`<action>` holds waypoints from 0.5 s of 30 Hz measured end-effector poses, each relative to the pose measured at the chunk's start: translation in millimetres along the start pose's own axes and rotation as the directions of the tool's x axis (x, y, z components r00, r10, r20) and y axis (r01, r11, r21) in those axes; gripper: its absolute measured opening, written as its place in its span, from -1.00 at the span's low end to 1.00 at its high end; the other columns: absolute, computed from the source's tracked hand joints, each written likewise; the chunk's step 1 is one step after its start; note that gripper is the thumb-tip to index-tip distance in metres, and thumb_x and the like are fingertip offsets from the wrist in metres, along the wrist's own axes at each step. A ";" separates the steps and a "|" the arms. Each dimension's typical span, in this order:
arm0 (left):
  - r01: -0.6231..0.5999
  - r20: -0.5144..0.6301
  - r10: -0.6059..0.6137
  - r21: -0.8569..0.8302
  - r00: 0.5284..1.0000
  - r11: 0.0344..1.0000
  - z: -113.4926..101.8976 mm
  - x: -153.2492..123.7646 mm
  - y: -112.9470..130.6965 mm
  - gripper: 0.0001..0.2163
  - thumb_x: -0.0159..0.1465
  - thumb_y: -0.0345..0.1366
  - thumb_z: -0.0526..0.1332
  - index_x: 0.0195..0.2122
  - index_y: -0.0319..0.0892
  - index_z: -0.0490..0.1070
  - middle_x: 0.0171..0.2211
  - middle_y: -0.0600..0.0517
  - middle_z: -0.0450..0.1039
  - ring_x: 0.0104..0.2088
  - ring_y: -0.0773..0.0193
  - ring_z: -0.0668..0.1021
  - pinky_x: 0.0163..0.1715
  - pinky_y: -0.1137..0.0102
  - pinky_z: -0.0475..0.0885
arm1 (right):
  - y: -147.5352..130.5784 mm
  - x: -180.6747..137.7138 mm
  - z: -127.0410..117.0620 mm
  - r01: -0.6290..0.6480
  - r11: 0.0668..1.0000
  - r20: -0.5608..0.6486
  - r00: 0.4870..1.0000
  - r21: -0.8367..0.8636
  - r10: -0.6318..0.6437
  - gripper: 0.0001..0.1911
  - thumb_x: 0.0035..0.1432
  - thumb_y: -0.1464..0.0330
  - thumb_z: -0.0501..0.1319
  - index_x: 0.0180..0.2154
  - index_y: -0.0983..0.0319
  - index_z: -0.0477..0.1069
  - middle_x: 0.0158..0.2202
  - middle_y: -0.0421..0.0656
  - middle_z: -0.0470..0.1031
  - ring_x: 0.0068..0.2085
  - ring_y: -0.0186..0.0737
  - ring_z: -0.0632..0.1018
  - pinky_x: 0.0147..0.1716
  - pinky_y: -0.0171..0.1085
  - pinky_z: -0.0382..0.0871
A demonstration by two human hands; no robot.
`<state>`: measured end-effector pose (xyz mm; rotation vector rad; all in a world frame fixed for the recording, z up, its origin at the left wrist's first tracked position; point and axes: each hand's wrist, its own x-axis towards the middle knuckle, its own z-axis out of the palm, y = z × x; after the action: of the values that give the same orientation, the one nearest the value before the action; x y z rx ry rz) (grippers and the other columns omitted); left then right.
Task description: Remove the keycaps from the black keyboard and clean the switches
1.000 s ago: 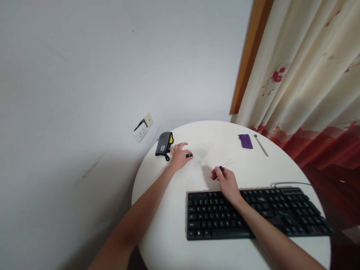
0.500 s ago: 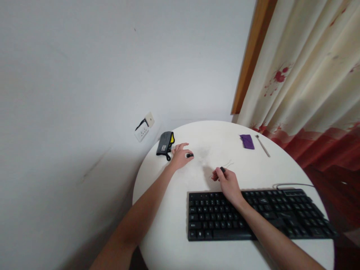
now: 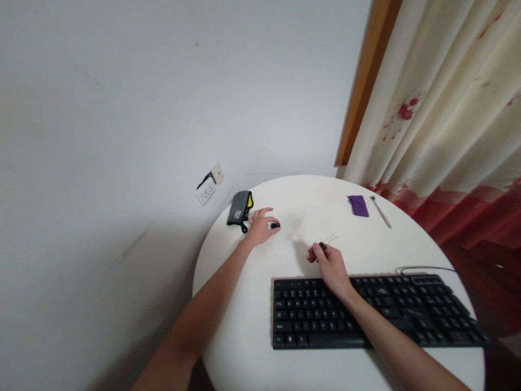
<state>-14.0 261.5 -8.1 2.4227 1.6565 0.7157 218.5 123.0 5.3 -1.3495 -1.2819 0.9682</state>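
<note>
My left hand point(image 3: 260, 228) rests at the left of the white table, thumb and index finger closed on a small black piece point(image 3: 275, 225) with a pale edge; its kind is too small to make out. The other fingers are stretched out next to a grey pouch point(image 3: 239, 208) with a yellow inside and a black loop. Just above the keyboard's top edge, my right hand point(image 3: 330, 262) grips a wire keycap puller by its black middle point(image 3: 323, 246). Thin wire ends stick out on both sides of the fingers. My right forearm crosses over the black keyboard point(image 3: 317, 312).
On the far right of the round table point(image 3: 301, 190) lie a folded purple cloth point(image 3: 359, 206) and a thin stick-like tool with a dark tip point(image 3: 381, 212). The keyboard cable point(image 3: 427, 267) curves off right. A wall socket point(image 3: 205, 192) and curtain point(image 3: 439, 125) flank the table.
</note>
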 end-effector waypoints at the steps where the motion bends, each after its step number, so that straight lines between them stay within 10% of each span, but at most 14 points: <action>1: -0.010 -0.012 0.010 -0.004 1.000 1.000 -1.9 0.0 -0.3 -0.80 0.11 -0.19 0.39 -0.21 0.03 0.60 0.20 0.02 0.29 0.19 -0.07 0.25 0.08 0.02 0.17 | 0.2 0.2 0.0 0.000 1.000 0.000 1.000 0.001 0.000 -0.51 0.24 0.00 0.07 -0.45 0.25 0.44 -0.49 -0.07 0.56 -0.40 -0.15 0.54 -0.30 -0.22 0.39; 9: 0.046 -0.290 -0.064 -0.067 0.955 0.997 -30.9 -1.1 -28.2 -0.78 0.25 -0.32 0.19 -0.11 -0.07 0.54 0.04 -0.03 0.44 0.06 0.06 0.41 0.07 0.10 0.28 | 3.5 0.7 0.9 0.014 1.000 -0.009 1.000 0.008 -0.014 -0.50 0.24 -0.01 0.08 -0.44 0.26 0.47 -0.47 -0.06 0.57 -0.40 -0.14 0.55 -0.31 -0.22 0.39; 15: 0.001 -0.188 -0.051 -0.260 0.981 0.966 -29.4 -4.2 -41.2 -0.76 0.21 -0.36 0.15 -0.11 -0.14 0.50 -0.06 -0.06 0.49 -0.06 0.15 0.52 -0.07 0.22 0.46 | -0.1 1.8 -1.2 0.028 0.999 -0.039 0.999 0.029 -0.027 -0.48 0.23 -0.03 0.09 -0.41 0.28 0.49 -0.45 -0.05 0.58 -0.40 -0.15 0.55 -0.31 -0.22 0.38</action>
<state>-63.3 269.2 1.8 2.2048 1.5413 1.1181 219.9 124.7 5.8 -1.3184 -1.2492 0.9345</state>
